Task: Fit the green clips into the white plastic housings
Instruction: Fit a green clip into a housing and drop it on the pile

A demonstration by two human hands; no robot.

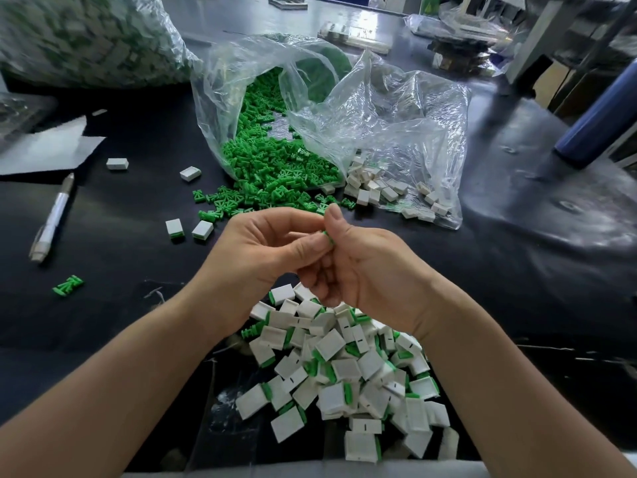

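- The green clip sits at frame centre, pinched between the fingertips of the left hand and the thumb of the right hand. Only a sliver of it shows.
- Whether the right hand's curled fingers also hide a second part cannot be told.
- Fitted pieces are heaped at lower centre.
- Loose clips spill from a clear bag at upper centre, with empty housings just right of them.
- Risk: a clip held only at its tip may slip free, or enter a housing skewed and jam.
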